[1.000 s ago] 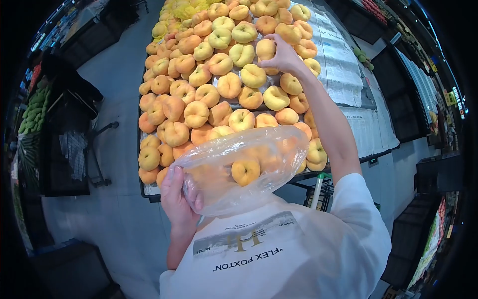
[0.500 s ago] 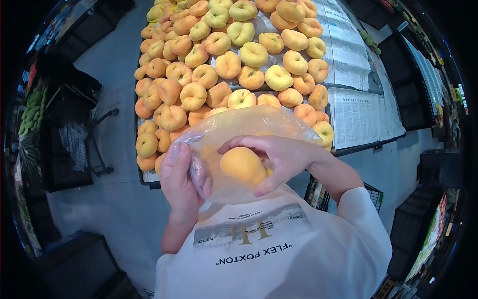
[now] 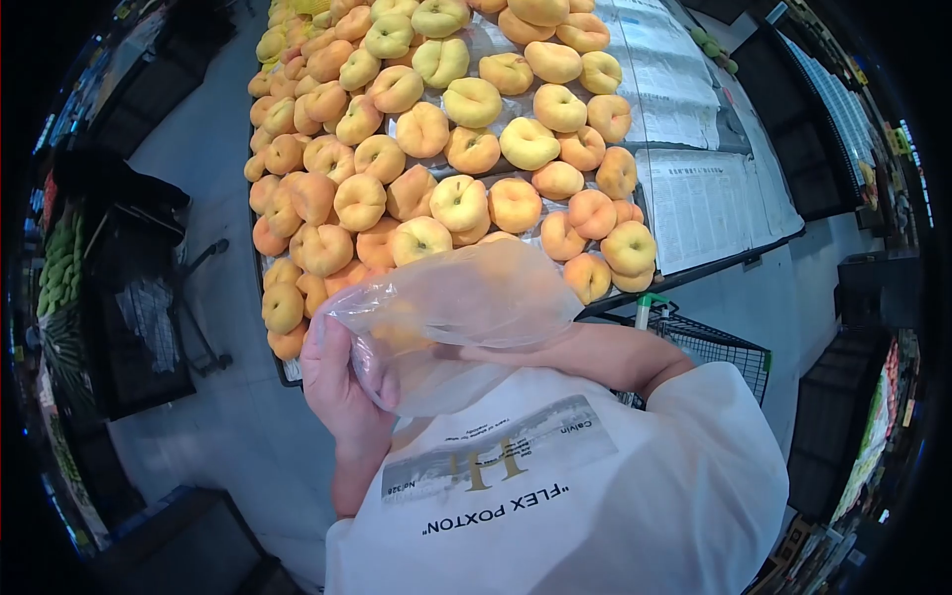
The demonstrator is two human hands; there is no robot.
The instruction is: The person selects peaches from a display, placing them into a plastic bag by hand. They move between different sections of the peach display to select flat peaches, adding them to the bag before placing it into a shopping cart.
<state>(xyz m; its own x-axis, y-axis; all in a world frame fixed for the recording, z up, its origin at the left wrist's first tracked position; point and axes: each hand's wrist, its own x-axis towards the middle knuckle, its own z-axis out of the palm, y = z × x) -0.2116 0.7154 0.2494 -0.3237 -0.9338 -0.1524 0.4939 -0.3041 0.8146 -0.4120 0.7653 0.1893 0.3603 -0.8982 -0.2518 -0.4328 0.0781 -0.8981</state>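
A clear plastic bag (image 3: 466, 293) is spread in front of my chest. My left hand (image 3: 342, 372) grips its left edge, thumb up and fingers wrapped in the film. My right hand (image 3: 501, 354) reaches leftward at the bag's lower side, its fingers hidden by the cloudy plastic. Whether it holds the flat peach seen earlier does not show. Just beyond the bag lies a large heap of yellow-orange flat peaches (image 3: 359, 202), the nearest partly covered by the film.
Newspaper sheets (image 3: 709, 203) cover the stand to the right of the peaches. A shopping cart (image 3: 714, 347) with a green-capped handle stands at the stand's front right. Another cart (image 3: 149, 297) and dark crates line the left side, across grey floor (image 3: 188, 436).
My right hand has moved into or behind the bag, and the flat peach it held no longer shows. The bag now hangs over it. My left hand keeps its grip.
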